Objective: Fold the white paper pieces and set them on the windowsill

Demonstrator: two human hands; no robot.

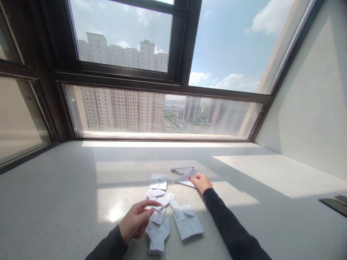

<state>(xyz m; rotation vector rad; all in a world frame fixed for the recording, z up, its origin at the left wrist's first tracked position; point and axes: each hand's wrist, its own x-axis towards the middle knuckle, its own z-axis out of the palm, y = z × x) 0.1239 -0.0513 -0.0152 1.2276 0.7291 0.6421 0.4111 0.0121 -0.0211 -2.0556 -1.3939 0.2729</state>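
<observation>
My right hand (202,183) reaches to the far side of the group of papers, its fingers closed on the edge of a folded paper triangle (184,178). Just behind that triangle lies another flat folded paper piece (182,169). My left hand (137,219) hovers over the near papers, thumb and index finger slightly apart and nothing visible between them. Beneath its fingertips are overlapping white folded papers (165,199). A square folded paper (189,226) lies to their right, a small one (158,181) at the back, and a shirt-like folded piece (157,240) nearest me.
The papers lie on a broad white windowsill (67,195) with bright sun patches. A dark-framed window (162,81) closes off the back, and a white wall (309,108) rises on the right. A dark flat object (333,206) rests at the far right edge.
</observation>
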